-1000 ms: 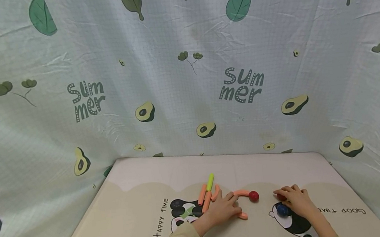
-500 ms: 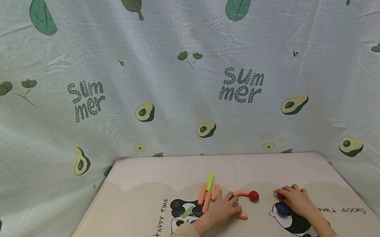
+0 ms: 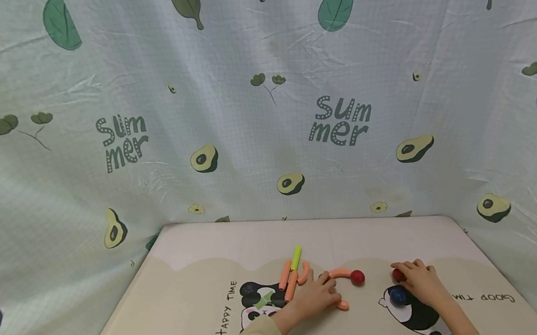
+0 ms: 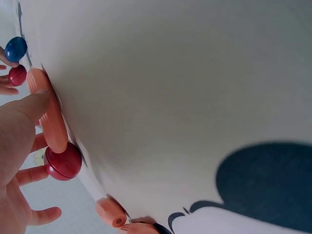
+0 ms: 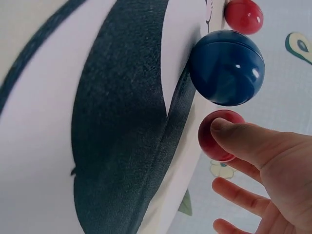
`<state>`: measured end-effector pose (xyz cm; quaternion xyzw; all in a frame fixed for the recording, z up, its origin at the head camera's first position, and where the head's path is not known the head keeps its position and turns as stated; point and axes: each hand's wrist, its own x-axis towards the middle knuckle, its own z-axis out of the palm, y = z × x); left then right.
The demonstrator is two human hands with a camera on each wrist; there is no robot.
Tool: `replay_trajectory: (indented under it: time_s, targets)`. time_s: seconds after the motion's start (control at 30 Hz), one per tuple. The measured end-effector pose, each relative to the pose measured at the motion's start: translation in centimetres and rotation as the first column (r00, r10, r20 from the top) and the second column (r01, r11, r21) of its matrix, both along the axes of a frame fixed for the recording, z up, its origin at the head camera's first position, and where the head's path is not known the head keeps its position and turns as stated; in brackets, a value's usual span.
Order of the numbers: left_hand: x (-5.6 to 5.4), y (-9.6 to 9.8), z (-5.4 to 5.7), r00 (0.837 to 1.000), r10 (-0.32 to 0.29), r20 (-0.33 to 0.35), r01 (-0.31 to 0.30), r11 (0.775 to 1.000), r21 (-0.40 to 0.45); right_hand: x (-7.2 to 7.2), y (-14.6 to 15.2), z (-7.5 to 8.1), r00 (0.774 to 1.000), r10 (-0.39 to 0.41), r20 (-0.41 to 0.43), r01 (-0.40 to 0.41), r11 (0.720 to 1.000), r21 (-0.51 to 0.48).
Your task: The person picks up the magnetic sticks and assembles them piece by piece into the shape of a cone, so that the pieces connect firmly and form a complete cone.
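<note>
My left hand (image 3: pixel 313 295) lies low over the table with an orange toy stick (image 4: pixel 54 119) between its thumb and fingers. Most of that stick is hidden by the hand in the head view. Just past those fingers sits a red ball (image 3: pixel 357 277), at the end of a curved orange stick (image 3: pixel 339 273). On the right side, my right hand (image 3: pixel 420 282) pinches a second red ball (image 5: pixel 214 142), its thumb pressed on the near face. A larger blue ball (image 5: pixel 226 68) stands right beside that red one, over the printed panda.
Left of my left hand lie a straight orange stick (image 3: pixel 285 275), another one (image 3: pixel 291 285), a yellow-green stick (image 3: pixel 296 257) and a short curved orange one (image 3: pixel 304 273). The table (image 3: pixel 187 285) ends at a printed curtain (image 3: pixel 233 111).
My right hand's fingertips have drawn slightly right and closed on the red ball, which shows again at their tips. The left hand has hardly moved.
</note>
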<state>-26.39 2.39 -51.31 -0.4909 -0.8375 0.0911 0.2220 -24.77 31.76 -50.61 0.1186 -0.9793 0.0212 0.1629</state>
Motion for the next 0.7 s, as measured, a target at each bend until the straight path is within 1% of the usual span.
replay_trajectory:
  time_s: [0.2, 0.37, 0.5, 0.7]
  targets:
    - [0.0, 0.0, 0.0, 1.000, -0.003, 0.014, 0.003, 1.000, -0.007, 0.2, 0.0, 0.0, 1.000, 0.007, 0.003, -0.007, 0.999, -0.033]
    - [-0.1, 0.0, -0.2, 1.000, -0.004, 0.014, 0.004, 1.000, -0.006, 0.2, -0.1, 0.0, 1.000, 0.005, 0.004, -0.005, 0.999, -0.033]
    - [-0.1, 0.0, -0.3, 1.000, -0.002, 0.005, 0.002, 1.000, -0.011, 0.4, -0.4, 0.1, 1.000, 0.009, -0.017, -0.010, 0.999, -0.046]
    - [0.0, 0.0, -0.2, 1.000, -0.001, -0.022, 0.001, 1.000, -0.019, 0.7, -1.3, 0.2, 0.998, 0.028, -0.062, -0.032, 0.998, -0.057]
